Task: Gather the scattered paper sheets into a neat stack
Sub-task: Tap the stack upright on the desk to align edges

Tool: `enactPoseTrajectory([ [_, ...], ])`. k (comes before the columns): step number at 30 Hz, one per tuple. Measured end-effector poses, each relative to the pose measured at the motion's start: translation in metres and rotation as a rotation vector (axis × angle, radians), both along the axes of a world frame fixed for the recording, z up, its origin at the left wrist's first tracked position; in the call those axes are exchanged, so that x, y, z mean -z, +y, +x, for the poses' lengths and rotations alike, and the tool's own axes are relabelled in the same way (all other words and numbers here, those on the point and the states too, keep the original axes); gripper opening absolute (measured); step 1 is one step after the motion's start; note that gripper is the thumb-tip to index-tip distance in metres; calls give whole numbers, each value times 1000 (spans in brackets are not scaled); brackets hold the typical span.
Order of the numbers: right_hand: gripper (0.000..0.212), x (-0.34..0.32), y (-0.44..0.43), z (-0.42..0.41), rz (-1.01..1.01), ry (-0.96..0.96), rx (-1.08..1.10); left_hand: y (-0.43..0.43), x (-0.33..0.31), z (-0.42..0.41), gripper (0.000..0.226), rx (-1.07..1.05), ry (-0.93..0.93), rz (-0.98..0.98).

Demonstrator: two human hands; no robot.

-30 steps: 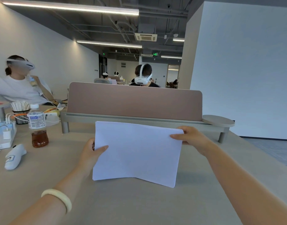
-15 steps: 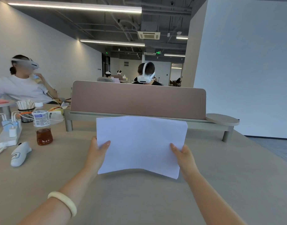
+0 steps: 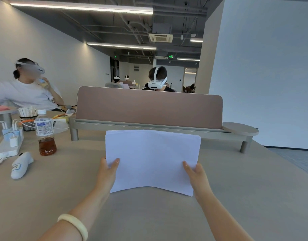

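Beige desk (image 3: 149, 216) runs to a brown divider (image 3: 149, 108), which stands just behind the paper stack (image 3: 153, 160); the stack is held upright at mid-desk, its lower edge bowed. Left hand (image 3: 108, 173) and right hand (image 3: 197, 176) each pinch a side edge low down, thumbs on the near face. Well to the left stand a bottle (image 3: 45, 134), a power strip (image 3: 7, 145) and a white handset (image 3: 21, 165).

I see the paper sheets (image 3: 152, 160) gathered into one plain white bundle, standing nearly upright and facing me at twelve o'clock. The edges line up closely, with faint layering along the top. The bottom edge bows, its middle arched above the corners. My left hand (image 3: 108, 173) pinches the nine o'clock edge and my right hand (image 3: 195, 174) the three o'clock edge.
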State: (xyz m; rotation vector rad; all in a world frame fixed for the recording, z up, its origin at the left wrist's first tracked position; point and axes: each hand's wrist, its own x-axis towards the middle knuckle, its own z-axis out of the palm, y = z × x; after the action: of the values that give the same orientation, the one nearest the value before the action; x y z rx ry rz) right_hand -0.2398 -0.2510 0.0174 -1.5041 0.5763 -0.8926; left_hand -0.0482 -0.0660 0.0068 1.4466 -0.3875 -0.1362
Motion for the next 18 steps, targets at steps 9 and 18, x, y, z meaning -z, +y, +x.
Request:
enactPoseTrajectory([
  [9, 35, 13, -4, -3, -2, 81, -36, 0, 9, -3, 19, 23, -29, 10],
  [18, 21, -44, -22, 2, -179, 224, 24, 6, 0, -3, 21, 56, 48, 25],
])
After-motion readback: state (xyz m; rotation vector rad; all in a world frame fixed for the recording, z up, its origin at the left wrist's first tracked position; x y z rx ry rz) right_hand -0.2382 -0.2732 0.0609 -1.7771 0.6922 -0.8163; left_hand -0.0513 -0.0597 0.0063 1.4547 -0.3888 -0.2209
